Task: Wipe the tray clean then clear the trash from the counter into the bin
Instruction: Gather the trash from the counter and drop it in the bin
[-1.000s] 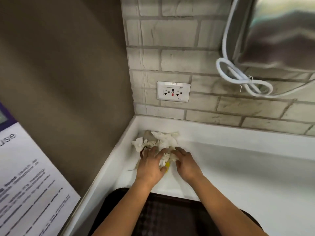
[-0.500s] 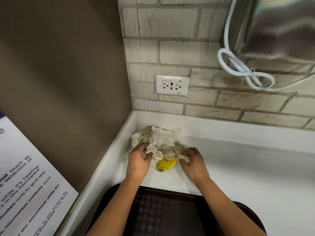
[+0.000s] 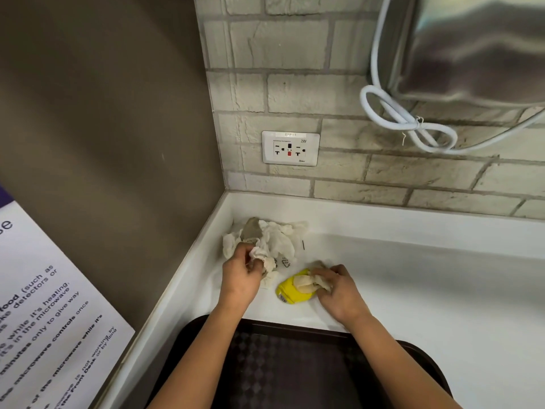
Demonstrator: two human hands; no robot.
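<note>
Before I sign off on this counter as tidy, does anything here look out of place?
Yes. Crumpled tissues sit heaped in the counter corner, the left hand gripping some. The right hand holds a yellow wrapper with tissue scraps. A small dark sliver lies beside the heap.

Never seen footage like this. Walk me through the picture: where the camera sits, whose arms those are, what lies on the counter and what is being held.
The camera is worn on a person's head, looking forward and down, so the two bare arms coming in from the bottom are the wearer's own. No machine is involved.

A white counter runs into a corner under a brick wall with a power socket. A dark tray sits at the near edge.

The left hand pinches a pile of crumpled white tissues in the corner. The right hand grips a smaller scrap lying on a yellow wrapper. No bin is in view.
</note>
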